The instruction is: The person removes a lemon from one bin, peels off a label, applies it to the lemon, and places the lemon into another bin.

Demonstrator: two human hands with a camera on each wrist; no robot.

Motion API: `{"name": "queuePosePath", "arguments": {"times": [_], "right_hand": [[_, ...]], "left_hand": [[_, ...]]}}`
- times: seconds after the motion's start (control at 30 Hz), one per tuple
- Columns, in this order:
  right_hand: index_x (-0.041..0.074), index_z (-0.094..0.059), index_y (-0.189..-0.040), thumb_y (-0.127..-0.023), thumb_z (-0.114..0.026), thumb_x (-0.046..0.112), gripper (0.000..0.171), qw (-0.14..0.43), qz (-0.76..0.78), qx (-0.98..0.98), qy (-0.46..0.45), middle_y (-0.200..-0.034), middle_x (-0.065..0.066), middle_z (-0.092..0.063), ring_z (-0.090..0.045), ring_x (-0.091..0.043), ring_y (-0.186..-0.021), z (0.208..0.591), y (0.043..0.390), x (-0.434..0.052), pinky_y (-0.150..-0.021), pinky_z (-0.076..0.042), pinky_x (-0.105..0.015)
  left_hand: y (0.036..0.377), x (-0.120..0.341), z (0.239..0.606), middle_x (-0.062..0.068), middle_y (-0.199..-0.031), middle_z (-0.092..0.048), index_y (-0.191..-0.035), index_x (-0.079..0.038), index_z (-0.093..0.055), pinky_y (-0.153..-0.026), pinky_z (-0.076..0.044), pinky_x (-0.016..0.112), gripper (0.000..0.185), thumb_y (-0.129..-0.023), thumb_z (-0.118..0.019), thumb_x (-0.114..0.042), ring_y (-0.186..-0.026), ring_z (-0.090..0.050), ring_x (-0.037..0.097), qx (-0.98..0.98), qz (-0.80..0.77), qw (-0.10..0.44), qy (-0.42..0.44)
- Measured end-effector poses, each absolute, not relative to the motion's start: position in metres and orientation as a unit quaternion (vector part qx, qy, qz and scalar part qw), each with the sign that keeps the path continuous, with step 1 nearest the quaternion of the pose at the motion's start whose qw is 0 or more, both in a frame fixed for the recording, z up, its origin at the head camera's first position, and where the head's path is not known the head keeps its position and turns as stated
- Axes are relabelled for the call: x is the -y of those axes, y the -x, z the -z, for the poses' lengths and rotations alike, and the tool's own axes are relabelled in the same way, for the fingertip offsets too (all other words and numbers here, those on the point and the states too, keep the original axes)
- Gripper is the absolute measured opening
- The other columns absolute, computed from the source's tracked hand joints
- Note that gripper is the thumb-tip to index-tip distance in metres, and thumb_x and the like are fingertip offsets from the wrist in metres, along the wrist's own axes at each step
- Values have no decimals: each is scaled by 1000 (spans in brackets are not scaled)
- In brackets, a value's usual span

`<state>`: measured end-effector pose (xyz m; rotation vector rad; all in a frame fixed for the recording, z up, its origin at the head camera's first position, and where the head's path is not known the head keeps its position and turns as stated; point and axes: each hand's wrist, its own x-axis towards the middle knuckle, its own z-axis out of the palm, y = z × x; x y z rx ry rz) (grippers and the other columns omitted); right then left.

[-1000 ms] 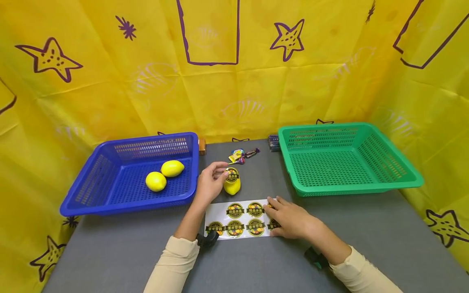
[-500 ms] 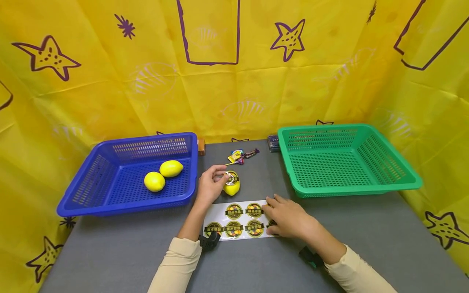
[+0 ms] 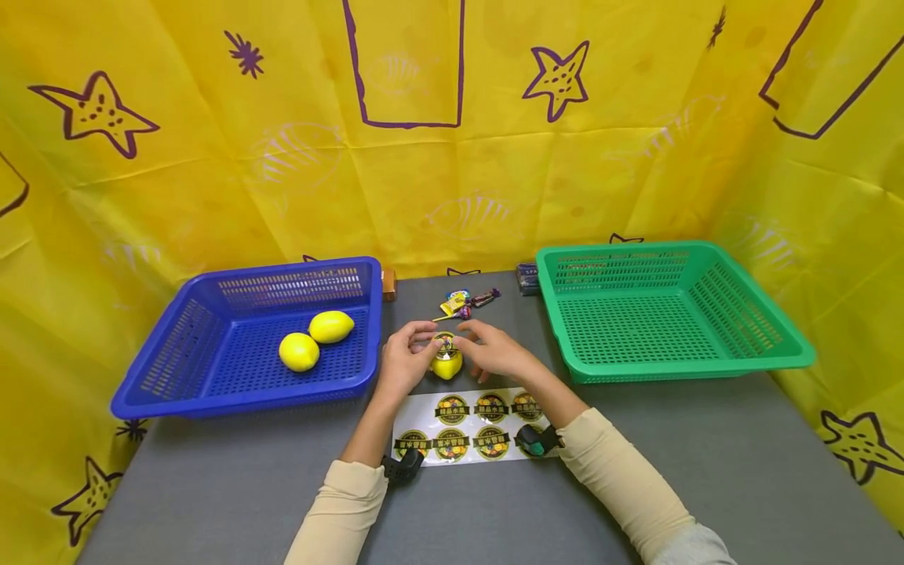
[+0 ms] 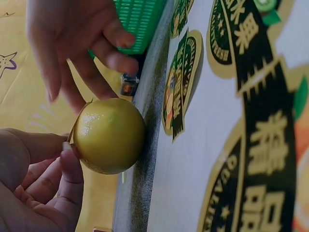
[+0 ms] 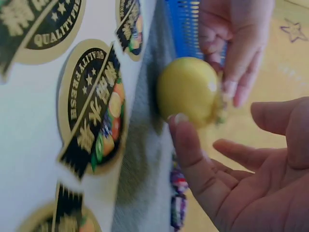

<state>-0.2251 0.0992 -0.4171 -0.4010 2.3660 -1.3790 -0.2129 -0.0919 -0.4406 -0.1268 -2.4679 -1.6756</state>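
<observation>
A lemon sits on the grey table, just behind the sticker sheet and between the two baskets. A round sticker lies on top of the lemon.

The left hand is at the lemon's left side. Its fingers are curled and its thumb and forefinger pinch the edge of the sticker at the top of the lemon. In the left wrist view a thin flap of the sticker stands off the peel beside the thumb tip.

The right hand comes in from the lemon's right side. Its fingers are loosely spread and only slightly bent, and the fingertips meet the top of the lemon near the sticker. In the right wrist view the thumb lies against the lemon's near side; the other fingers are apart from it. The hand holds nothing.

Left of the lemon stands the blue basket, with two more lemons lying side by side in it. Right of the lemon stands the green basket. Behind the lemon, a few wrapped sweets lie on the table. The sheet shows six round printed stickers in two rows; the right wrist rests over its right end.
</observation>
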Motion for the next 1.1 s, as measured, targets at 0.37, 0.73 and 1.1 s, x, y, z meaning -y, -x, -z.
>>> {"name": "queuePosePath", "arguments": {"times": [0.37,0.73,1.1], "right_hand": [[6,-50,-124,-103,-58,35,37,225,541,-806,85,-96,-15,-63,-64,-29,-55,427,242,-78,-52,-57,-40],[5,-49,-122,-102,-61,24,30,278,606,-742,72,-94,-19,-62,-63,-24,-53,438,252,-85,-52,-57,-34],[1,-50,-132,-99,-56,-5,34,344,686,-640,29,-105,-18,-60,-65,-22,-67,449,262,-102,-64,-59,-31]], "left_hand": [[216,97,443,19,-112,-71,-119,5,-67,-58,-54,27,30,-90,-73,-2,-79,-71,28,808,586,35,50],[216,106,444,29,-119,-65,-133,4,-58,-56,-59,37,34,-100,-61,-6,-61,-70,28,768,631,-97,46],[214,108,445,29,-128,-61,-139,2,-56,-59,-59,36,40,-99,-55,7,-66,-71,29,769,627,-116,38]]}}
